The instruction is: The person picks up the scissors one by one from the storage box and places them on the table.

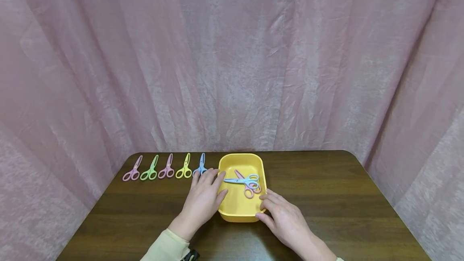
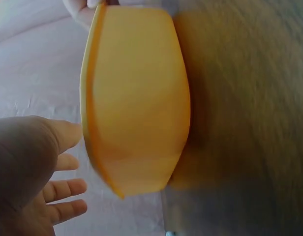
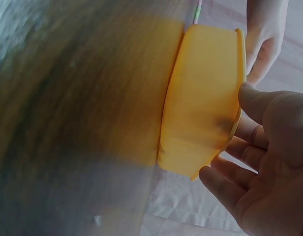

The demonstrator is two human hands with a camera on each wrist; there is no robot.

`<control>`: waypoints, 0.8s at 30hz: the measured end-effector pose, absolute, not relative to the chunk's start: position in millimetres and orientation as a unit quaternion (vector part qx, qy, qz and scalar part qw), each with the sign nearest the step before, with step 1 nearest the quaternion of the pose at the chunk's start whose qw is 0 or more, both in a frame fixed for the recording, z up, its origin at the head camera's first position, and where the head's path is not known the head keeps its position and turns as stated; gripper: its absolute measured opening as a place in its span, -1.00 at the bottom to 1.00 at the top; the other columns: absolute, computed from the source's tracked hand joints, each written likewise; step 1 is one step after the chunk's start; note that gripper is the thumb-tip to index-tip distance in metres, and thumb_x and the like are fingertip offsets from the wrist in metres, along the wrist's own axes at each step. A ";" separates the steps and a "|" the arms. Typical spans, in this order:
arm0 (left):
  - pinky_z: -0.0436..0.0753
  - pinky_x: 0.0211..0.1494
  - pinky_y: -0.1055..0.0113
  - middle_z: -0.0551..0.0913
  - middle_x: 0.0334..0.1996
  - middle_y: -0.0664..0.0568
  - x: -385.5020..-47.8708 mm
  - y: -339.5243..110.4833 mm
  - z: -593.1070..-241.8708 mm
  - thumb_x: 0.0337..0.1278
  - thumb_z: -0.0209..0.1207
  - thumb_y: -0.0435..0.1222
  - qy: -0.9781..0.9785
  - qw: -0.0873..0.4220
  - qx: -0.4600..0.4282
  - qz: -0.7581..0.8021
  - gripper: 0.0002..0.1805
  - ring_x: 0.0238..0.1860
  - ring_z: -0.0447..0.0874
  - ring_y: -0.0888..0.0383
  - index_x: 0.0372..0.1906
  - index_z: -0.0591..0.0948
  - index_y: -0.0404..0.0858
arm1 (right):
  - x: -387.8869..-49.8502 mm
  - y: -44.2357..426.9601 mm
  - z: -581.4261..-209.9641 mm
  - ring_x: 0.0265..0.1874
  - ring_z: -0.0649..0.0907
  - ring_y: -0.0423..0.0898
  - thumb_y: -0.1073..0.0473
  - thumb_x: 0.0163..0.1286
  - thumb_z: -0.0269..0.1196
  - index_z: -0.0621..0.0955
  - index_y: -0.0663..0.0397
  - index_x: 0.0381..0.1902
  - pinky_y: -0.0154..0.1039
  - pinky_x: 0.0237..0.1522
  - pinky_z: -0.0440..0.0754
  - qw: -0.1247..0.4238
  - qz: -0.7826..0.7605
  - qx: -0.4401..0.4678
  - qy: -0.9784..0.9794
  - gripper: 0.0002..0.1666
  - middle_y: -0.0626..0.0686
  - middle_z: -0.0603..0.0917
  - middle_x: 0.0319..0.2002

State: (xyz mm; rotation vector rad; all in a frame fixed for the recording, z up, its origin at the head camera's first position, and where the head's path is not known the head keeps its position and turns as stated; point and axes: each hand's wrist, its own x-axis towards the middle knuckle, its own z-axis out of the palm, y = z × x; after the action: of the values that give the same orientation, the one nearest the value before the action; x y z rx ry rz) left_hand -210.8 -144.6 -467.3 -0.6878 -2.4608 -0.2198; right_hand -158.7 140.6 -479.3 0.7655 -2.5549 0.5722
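A yellow plastic tray (image 1: 237, 208) stands on the table, with light-blue scissors (image 1: 243, 181) lying across pink scissors (image 1: 248, 193) inside it. My right hand (image 1: 286, 216) holds the tray's near right corner, thumb at the near rim and fingers bent over the right side. In the right wrist view several of those fingers (image 3: 232, 172) are partly behind the rim. Over the left rim is my left hand (image 1: 203, 200), fingers extended and apart, nothing held. Its thumb (image 2: 68, 133) comes close to the rim in the left wrist view; contact is unclear.
Left of the tray, a row of scissors lies on the dark wooden table (image 1: 326, 188): pink (image 1: 133, 172), green (image 1: 149, 172), purple-pink (image 1: 166, 171), yellow (image 1: 184, 170) and blue (image 1: 200, 168), the last partly behind my left hand. A pink curtain (image 1: 232, 59) hangs behind.
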 end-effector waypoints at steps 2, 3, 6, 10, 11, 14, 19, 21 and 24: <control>0.42 0.48 -0.43 0.69 0.22 -0.22 -209.4 -140.3 -467.5 0.32 0.55 -0.13 -0.917 0.287 -0.267 -0.080 -0.41 0.30 0.66 -0.24 0.35 0.70 -0.28 | -158.8 140.7 -479.1 0.39 0.68 0.04 -0.05 0.38 0.58 0.76 -0.08 -0.21 0.05 0.21 0.74 0.204 0.205 0.275 -0.917 -0.75 -0.05 0.81 0.14; 0.43 0.48 -0.42 0.69 0.20 -0.21 -208.7 -138.1 -467.7 0.31 0.55 -0.13 -0.915 0.287 -0.272 -0.079 -0.41 0.27 0.68 -0.22 0.35 0.71 -0.28 | -158.8 140.8 -479.1 0.39 0.68 0.05 -0.05 0.38 0.58 0.76 -0.07 -0.20 0.06 0.22 0.74 0.204 0.205 0.276 -0.917 -0.75 -0.04 0.81 0.14; 0.43 0.50 -0.38 0.70 0.13 -0.17 -207.5 -131.2 -469.1 0.31 0.55 -0.12 -0.913 0.281 -0.285 -0.077 -0.43 0.19 0.70 -0.18 0.33 0.72 -0.27 | -158.9 140.9 -479.1 0.39 0.68 0.05 -0.05 0.38 0.58 0.77 -0.06 -0.20 0.06 0.22 0.74 0.203 0.204 0.277 -0.917 -0.75 -0.04 0.81 0.14; 0.43 0.52 -0.35 0.71 0.06 -0.11 -207.5 -122.3 -470.5 0.31 0.55 -0.11 -0.911 0.279 -0.295 -0.070 -0.45 0.11 0.73 -0.14 0.30 0.74 -0.24 | -159.0 140.9 -479.0 0.39 0.68 0.05 -0.05 0.38 0.58 0.77 -0.06 -0.20 0.06 0.21 0.74 0.205 0.204 0.279 -0.916 -0.75 -0.04 0.82 0.13; 0.44 0.52 -0.34 0.71 0.05 -0.10 -207.7 -120.2 -470.6 0.31 0.55 -0.10 -0.910 0.279 -0.298 -0.068 -0.45 0.10 0.73 -0.13 0.30 0.74 -0.24 | -159.1 140.9 -478.9 0.39 0.68 0.05 -0.05 0.38 0.58 0.77 -0.06 -0.20 0.06 0.20 0.75 0.205 0.203 0.280 -0.916 -0.75 -0.04 0.82 0.13; 0.43 0.54 -0.32 0.72 0.06 -0.08 -208.6 -114.5 -471.4 0.32 0.55 -0.09 -0.911 0.274 -0.302 -0.063 -0.45 0.10 0.74 -0.11 0.30 0.74 -0.22 | -159.3 140.8 -478.5 0.39 0.68 0.05 -0.04 0.38 0.58 0.77 -0.06 -0.20 0.06 0.20 0.75 0.205 0.204 0.280 -0.915 -0.75 -0.05 0.82 0.13; 0.39 0.58 -0.28 0.72 0.13 -0.08 -210.1 -106.4 -473.0 0.36 0.52 -0.05 -0.920 0.244 -0.303 -0.055 -0.45 0.19 0.72 -0.09 0.33 0.73 -0.20 | -159.2 140.5 -478.3 0.39 0.68 0.03 -0.06 0.39 0.58 0.78 -0.07 -0.18 0.06 0.18 0.76 0.203 0.202 0.276 -0.918 -0.74 -0.07 0.82 0.13; 0.41 0.58 -0.28 0.72 0.15 -0.08 -211.2 -103.6 -473.9 0.37 0.51 -0.04 -0.922 0.235 -0.304 -0.053 -0.45 0.22 0.72 -0.09 0.33 0.73 -0.19 | -159.1 140.5 -478.8 0.39 0.68 0.03 -0.06 0.39 0.58 0.77 -0.08 -0.18 0.06 0.17 0.76 0.203 0.201 0.275 -0.918 -0.75 -0.08 0.82 0.14; 0.44 0.55 -0.29 0.73 0.22 -0.13 -213.5 -99.5 -474.3 0.39 0.49 -0.01 -0.923 0.226 -0.308 -0.055 -0.44 0.25 0.72 -0.10 0.33 0.72 -0.21 | -158.9 140.7 -479.8 0.39 0.69 0.03 -0.05 0.38 0.58 0.77 -0.09 -0.19 0.06 0.17 0.76 0.206 0.202 0.276 -0.917 -0.75 -0.07 0.82 0.13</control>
State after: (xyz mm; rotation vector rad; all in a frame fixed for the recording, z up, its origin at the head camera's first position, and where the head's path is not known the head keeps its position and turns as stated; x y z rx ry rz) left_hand -213.5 -99.5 -474.3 -0.8491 -2.5436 -0.1529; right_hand -158.9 140.7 -479.8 0.7695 -2.5545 0.5630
